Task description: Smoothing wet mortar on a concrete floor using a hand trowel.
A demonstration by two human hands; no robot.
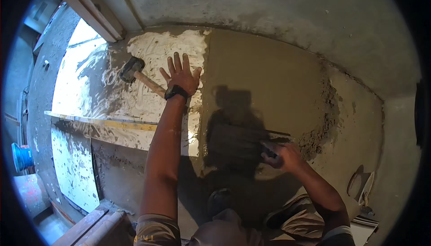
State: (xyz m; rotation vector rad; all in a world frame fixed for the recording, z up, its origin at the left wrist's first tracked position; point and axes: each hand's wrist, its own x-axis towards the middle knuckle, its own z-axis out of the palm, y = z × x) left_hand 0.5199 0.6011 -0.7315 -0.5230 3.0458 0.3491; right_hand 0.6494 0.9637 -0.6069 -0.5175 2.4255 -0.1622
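My left hand, with a dark band on its wrist, lies palm down with spread fingers on a white tile smeared with grey cement. Beside it is a mallet with a dark head; its wooden handle reaches toward my wrist. My right hand is closed round the handle of a trowel. The trowel's long flat blade rests on the wet mortar, partly lost in my shadow. That mortar looks smooth and butts against the tile's right edge.
A long straightedge crosses the tiles under my left forearm. Rough mortar crumbs edge the bed at right, near the wall. A blue bucket stands far left. My shoes are close below the trowel.
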